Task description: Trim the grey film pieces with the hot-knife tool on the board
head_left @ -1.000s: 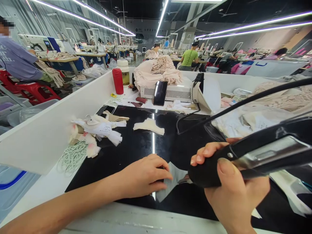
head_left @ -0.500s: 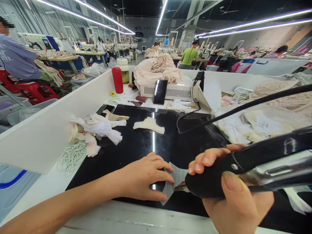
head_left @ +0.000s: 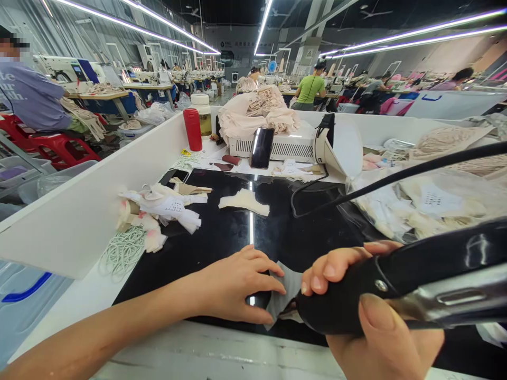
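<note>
Grey cloth [head_left: 291, 278] lies on the black tabletop [head_left: 190, 258] between the left hand [head_left: 243, 285], its parted fingers reaching over the cloth's left side, and the right hand [head_left: 386, 332], wrapped around a black tool [head_left: 443, 253] whose tip sits at the cloth's right edge.

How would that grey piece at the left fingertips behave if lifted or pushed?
The grey piece looks thin, so it would probably droop and feel light. The black surface beneath looks glossy, so the piece might slide when pushed.

The black tabletop [head_left: 206, 237] looks glossy, the cloth [head_left: 291, 278] matt.
</note>
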`<state>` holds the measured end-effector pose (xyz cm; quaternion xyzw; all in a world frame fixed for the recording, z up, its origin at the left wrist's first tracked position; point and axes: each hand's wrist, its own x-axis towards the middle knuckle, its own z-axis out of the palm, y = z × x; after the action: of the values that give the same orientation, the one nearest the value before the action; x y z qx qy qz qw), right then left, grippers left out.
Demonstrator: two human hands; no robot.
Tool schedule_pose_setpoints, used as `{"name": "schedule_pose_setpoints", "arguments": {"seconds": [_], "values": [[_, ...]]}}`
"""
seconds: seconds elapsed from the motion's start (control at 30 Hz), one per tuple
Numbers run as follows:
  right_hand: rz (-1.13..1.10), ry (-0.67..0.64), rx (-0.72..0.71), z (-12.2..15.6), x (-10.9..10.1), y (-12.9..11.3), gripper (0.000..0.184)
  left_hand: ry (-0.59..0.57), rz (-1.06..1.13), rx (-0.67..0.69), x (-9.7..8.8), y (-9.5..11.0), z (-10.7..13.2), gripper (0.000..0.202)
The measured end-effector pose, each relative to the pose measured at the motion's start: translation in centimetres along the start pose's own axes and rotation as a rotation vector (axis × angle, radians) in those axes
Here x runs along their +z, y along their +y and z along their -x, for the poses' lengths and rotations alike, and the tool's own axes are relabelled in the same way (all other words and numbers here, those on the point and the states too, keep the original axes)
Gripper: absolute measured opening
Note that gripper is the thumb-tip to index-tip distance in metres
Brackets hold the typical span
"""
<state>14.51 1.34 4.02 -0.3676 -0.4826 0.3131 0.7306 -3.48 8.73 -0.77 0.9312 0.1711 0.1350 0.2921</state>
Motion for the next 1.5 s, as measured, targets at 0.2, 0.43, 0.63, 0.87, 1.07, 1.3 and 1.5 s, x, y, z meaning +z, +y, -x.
{"name": "schedule_pose_setpoints", "arguments": {"seconds": [0.2, 0.43, 0.63, 0.87, 1.07, 1.3, 1.5], "values": [[0.006, 0.019, 0.008, -0.3, -0.3, 0.1, 0.044, -0.022, 0.004, 0.0, -0.2, -0.1, 0.3, 0.048], [0.03, 0.358, -0.024, -3.5, -2.4, -0.5, 0.052, 0.004, -0.008, 0.006, 0.2, 0.5, 0.0, 0.039], [0.018, 0.337, -0.056, -3.8, -3.3, 0.7, 0.051, -0.045, -0.09, 0.02, 1.2, 0.5, -0.5, 0.047], [0.017, 0.252, -0.112, -3.1, -3.7, 1.4, 0.045, -0.054, -0.098, 0.009, 1.2, 0.4, -0.7, 0.049], [0.055, 0.252, -0.087, -3.4, -3.7, 1.4, 0.042, -0.049, -0.078, 0.001, 1.2, 0.3, -0.7, 0.049], [0.068, 0.373, -0.093, -4.3, -4.1, 0.8, 0.046, -0.082, -0.069, -0.024, 1.0, 0.4, -0.8, 0.049], [0.079, 0.352, -0.114, -4.4, -4.5, 1.0, 0.049, -0.07, -0.041, -0.028, 0.8, 0.8, -0.9, 0.047]]}}
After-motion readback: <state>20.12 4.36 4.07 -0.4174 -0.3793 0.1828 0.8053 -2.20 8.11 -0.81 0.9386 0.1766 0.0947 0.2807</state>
